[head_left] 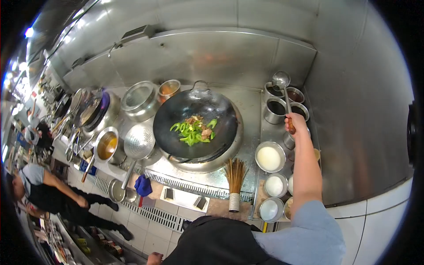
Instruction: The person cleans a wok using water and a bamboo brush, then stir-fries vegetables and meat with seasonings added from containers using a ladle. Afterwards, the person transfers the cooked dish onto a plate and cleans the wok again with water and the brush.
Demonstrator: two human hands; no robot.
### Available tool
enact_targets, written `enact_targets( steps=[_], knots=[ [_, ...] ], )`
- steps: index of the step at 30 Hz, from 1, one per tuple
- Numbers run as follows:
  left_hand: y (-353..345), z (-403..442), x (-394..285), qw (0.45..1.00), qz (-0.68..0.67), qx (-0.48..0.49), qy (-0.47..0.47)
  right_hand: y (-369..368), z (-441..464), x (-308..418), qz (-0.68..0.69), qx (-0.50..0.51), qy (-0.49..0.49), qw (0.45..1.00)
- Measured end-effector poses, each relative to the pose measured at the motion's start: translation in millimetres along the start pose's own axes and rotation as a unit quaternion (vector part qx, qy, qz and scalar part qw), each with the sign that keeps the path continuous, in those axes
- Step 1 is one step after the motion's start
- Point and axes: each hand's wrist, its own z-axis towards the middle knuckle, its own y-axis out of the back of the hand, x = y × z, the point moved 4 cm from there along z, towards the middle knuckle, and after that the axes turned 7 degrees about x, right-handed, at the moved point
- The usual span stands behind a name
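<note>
My right hand [297,123] grips a ladle [288,100] over metal pots [274,115]; a bamboo brush [235,181] lies near the wok [225,111]. Left hand [155,258]: can't tell.

The right arm [308,172] reaches out far in front, almost straight. The lower part is bare, and a short gray-blue sleeve [304,234] covers the top. The right hand [297,122] is at the far end, with its fingers [289,118] curled round in a grip. The left hand [154,259] is down low, close to the body's left side. Only a bit of it shows, so its fingers are hard to see.
</note>
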Motion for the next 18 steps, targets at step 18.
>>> enact_targets(
  steps=[18],
  knots=[
    [68, -17, -22, 0.968, -0.220, -0.001, 0.122, -159, -190, -66, -0.253, 0.194, 0.032, 0.947]
  ],
)
